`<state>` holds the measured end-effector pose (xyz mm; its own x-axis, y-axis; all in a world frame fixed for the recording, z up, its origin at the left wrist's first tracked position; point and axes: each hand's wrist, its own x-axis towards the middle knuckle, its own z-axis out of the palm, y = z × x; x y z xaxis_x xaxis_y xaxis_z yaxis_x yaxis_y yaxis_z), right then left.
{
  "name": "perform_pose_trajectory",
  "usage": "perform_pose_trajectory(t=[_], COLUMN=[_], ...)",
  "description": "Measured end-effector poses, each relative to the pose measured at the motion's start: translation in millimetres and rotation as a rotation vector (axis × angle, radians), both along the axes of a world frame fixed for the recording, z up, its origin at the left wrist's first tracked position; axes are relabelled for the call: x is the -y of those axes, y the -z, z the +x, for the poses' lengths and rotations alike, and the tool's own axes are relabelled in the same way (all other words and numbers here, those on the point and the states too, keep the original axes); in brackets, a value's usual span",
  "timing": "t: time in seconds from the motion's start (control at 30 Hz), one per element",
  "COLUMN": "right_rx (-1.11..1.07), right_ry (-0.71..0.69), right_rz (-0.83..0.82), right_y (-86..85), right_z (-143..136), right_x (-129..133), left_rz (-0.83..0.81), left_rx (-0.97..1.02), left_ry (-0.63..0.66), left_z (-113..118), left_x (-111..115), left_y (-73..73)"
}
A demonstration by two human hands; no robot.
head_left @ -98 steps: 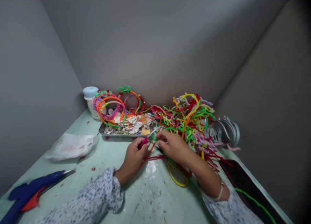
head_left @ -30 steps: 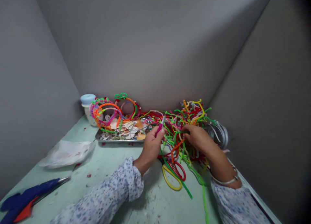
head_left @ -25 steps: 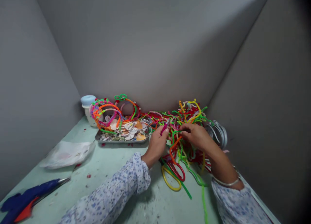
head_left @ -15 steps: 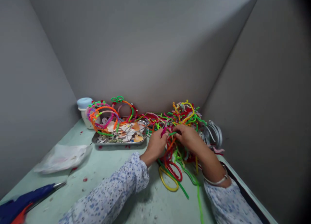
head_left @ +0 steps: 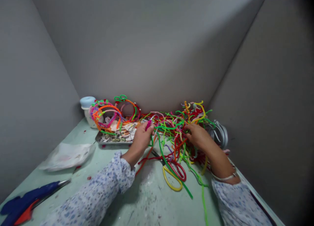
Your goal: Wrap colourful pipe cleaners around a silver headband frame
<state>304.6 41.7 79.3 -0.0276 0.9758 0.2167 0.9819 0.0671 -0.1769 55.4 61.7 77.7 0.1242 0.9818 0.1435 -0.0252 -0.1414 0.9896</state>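
Observation:
My left hand (head_left: 142, 137) is closed on a band wrapped at its end in magenta pipe cleaner (head_left: 148, 125), in front of the shell tray's right side. My right hand (head_left: 196, 134) has its fingers bent into the tangled heap of coloured pipe cleaners (head_left: 171, 121); what its fingertips pinch is hidden among the strands. A green strand stretches between the hands. Below the heap lie scissors with one yellow and one red handle loop (head_left: 173, 185), partly under red and green strands.
A metal tray (head_left: 115, 143) holds shells, with wrapped headbands (head_left: 108, 107) on it. Behind stands a jar with a blue lid (head_left: 87, 101). A plastic bag (head_left: 67, 156) and a blue glue gun (head_left: 31, 198) are at left. Grey headbands (head_left: 222, 134) stand right. Grey panels enclose the table.
My left hand has moved left, away from my right hand, with the magenta-ended band. Strands between them have spread out, and more of the scissors shows. My right hand has shifted slightly right.

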Motion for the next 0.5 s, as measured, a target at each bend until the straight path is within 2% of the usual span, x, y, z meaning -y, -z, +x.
perform_pose_trajectory(t=[0.1, 0.23, 0.27, 0.33, 0.4, 0.47, 0.5], right_rx=[-0.007, -0.082, -0.162, -0.36, -0.516, -0.665, -0.769], right_ry=[-0.008, 0.034, -0.001, -0.174, -0.334, -0.351, -0.325], right_rz=[0.098, 0.183, 0.123, -0.102, -0.302, -0.382, -0.367], right_y=[-11.5, -37.7, -43.0, -48.3, -45.6, -36.1, -30.0], right_z=[2, -12, -19, -35, -51, -66, -71], right_x=[8, 28, 32, 38, 39, 34, 30], left_rz=[-0.073, -0.132, -0.143, -0.16, -0.156, -0.145, -0.122], left_rx=[0.079, 0.156, 0.174, 0.192, 0.195, 0.171, 0.143], left_ry=[0.121, 0.177, 0.188, 0.204, 0.198, 0.21, 0.212], left_z=[-12, -23, -25, -28, -31, -32, -32], left_x=[4, 13, 16, 21, 26, 31, 33], left_y=[-2.3, 2.7, 4.8, 9.1, 12.7, 15.9, 17.5])
